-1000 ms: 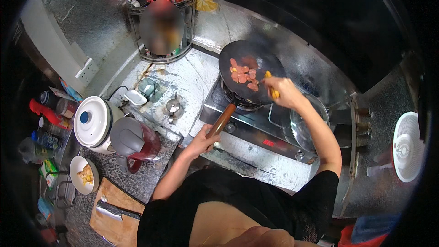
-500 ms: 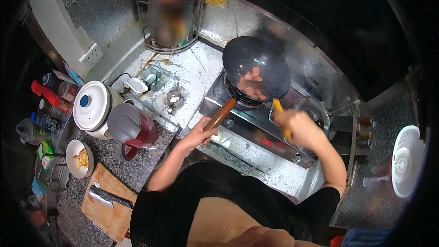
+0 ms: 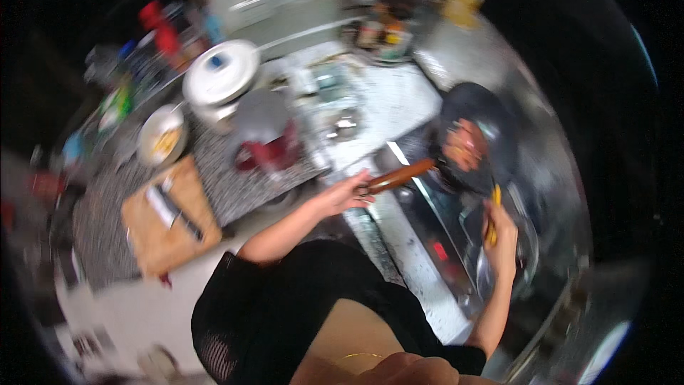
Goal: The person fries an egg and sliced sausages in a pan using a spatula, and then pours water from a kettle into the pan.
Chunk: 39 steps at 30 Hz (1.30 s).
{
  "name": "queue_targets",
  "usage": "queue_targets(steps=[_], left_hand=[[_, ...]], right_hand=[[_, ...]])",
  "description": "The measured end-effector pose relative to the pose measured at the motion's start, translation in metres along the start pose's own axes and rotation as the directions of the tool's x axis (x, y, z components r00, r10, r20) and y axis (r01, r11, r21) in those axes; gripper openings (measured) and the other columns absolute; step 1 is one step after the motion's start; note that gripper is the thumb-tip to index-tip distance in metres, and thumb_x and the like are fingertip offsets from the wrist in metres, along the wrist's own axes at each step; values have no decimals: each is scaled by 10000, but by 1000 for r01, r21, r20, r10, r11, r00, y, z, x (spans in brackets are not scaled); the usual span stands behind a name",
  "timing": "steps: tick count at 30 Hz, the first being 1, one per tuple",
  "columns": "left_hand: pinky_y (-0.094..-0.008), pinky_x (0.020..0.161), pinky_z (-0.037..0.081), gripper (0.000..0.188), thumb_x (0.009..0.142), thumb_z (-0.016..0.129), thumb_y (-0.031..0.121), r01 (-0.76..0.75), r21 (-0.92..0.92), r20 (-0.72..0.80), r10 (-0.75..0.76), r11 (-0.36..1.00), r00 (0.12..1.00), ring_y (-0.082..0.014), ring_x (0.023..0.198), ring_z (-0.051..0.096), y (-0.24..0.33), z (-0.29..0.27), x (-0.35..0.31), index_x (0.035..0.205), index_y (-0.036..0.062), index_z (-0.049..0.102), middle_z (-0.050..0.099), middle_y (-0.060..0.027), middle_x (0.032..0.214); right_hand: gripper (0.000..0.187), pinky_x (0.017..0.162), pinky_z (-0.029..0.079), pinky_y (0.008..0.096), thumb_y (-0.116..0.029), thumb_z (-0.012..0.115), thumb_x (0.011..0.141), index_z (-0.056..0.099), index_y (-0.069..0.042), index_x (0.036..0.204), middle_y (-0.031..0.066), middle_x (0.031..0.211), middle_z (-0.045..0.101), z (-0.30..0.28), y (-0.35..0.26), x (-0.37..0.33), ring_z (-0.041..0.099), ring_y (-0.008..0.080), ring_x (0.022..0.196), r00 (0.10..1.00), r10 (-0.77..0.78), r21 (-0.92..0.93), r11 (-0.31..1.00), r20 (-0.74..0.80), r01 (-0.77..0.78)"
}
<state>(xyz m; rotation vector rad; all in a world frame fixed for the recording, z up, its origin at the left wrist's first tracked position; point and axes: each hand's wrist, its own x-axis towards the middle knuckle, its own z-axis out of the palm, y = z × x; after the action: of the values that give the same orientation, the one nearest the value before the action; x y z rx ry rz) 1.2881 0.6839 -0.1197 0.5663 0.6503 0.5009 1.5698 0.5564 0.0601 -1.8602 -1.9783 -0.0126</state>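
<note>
A black wok [image 3: 502,110] sits over the stove [image 3: 427,224], tilted, with pinkish sliced meat [image 3: 464,144] in its bowl. Its brown wooden handle [image 3: 402,176] points toward me, and my left hand [image 3: 345,194] is closed around the end of it. My right hand [image 3: 503,232] grips a yellow-handled spatula [image 3: 494,203] at the wok's near right edge; the spatula's head blurs into the dark wok. Beneath my right forearm lies a clear glass lid [image 3: 527,242].
Left on the granite counter are a maroon jug with grey lid [image 3: 267,121], a white lidded pot [image 3: 222,71], a bowl of yellow food [image 3: 162,135] and a cutting board [image 3: 153,242] bearing a knife [image 3: 174,214]. A bottle rack [image 3: 388,36] stands at the back.
The view has swung left and is smeared, so the counter and wok appear farther right. Both hands keep their holds; the meat looks gathered closer together in the wok.
</note>
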Motion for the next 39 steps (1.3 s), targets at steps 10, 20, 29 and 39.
queue_targets(steps=[10,20,29,39], left_hand=[[-377,804,419,408,798,520,414,184,959,-206,83,215,975,-294,914,562,-158,-146,-95,948,45,607,603,-154,969],[-288,690,444,290,761,655,233,-147,664,-450,549,733,705,-120,732,528,-76,-202,-175,932,16,566,573,-32,810],[-259,642,443,374,656,756,238,-104,784,-373,599,611,709,-129,705,546,82,-194,-152,875,-8,579,599,-62,785],[-254,597,434,185,650,695,80,-369,793,-275,826,484,493,-107,616,520,62,-232,-126,785,-3,600,586,-22,702]], right_hand=[[341,855,396,352,172,434,625,536,35,921,137,1202,481,45,-14,-35,475,324,1012,968,20,2,1000,250,-21],[536,938,343,303,182,324,724,476,-57,1179,120,1287,390,42,-43,-51,398,273,1175,971,214,21,977,-108,-213],[275,781,425,269,85,414,788,552,-7,1007,112,988,555,58,-133,-45,554,190,909,875,471,429,818,-117,-383],[316,804,363,340,-77,480,719,553,-36,1024,60,1049,554,226,-280,123,466,241,936,936,-353,193,918,-2,347]])
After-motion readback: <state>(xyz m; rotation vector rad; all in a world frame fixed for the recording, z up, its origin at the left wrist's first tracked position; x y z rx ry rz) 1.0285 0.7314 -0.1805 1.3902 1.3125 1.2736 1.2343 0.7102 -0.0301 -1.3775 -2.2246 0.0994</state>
